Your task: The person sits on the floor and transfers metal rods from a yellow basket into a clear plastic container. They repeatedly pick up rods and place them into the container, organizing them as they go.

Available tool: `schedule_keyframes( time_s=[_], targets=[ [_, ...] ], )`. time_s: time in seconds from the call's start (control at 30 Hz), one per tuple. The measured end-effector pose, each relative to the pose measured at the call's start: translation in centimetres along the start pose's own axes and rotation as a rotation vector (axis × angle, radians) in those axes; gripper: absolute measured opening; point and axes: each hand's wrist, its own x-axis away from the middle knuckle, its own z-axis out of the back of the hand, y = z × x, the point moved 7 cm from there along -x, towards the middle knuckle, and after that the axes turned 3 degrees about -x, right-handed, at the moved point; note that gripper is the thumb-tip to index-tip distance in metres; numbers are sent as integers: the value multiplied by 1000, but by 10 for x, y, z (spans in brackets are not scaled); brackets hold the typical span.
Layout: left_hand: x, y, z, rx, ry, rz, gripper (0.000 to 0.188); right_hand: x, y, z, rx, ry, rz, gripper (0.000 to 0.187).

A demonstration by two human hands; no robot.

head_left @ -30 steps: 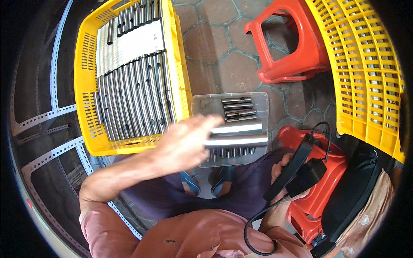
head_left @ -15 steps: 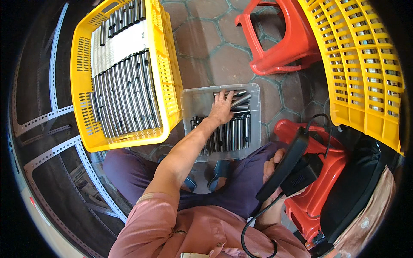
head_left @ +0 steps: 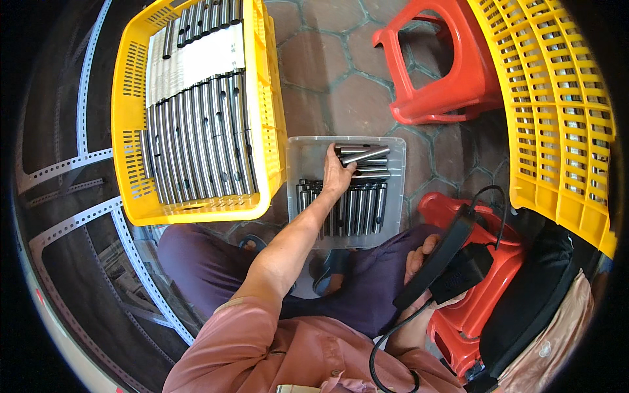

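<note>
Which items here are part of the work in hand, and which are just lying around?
In hand:
- left hand, on the loose metal rods
- grey tray with a row of rods
- right hand, holding a black device

Lying about:
- yellow crate of rods
- red stool
- second yellow crate

Silvery grey metal rods [head_left: 359, 157] are gleaming under the left hand's fingers [head_left: 335, 171], lying in a clear grey tray [head_left: 393, 147] beside a slotted yellow crate [head_left: 272, 118] and red stool [head_left: 445, 85].
</note>
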Motion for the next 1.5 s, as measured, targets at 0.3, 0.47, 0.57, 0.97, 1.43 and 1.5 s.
schedule_keyframes(
  time_s=[0.3, 0.47, 0.57, 0.97, 1.43, 1.5],
  targets=[
    [-3, 13, 2, -16, 63, 91, 76, -2, 5, -24, 183, 235, 47, 95],
    [83, 83, 31, -227, -3, -319, 58, -12, 8, -35, 110, 198, 40, 80],
    [144, 132, 79, -104, -292, -470, 37, -15, 14, -39, 89, 194, 61, 83],
    [-122, 162, 441, -642, 535, -398, 59, 8, 12, -26, 58, 307, 2, 78],
    [-253, 159, 464, -682, 659, 236, 96, 41, 3, -23, 57, 164, -141, 49],
    [-256, 158, 462, -785, 612, 250, 95, 34, 9, -24, -46, 184, -190, 46]
  ],
)
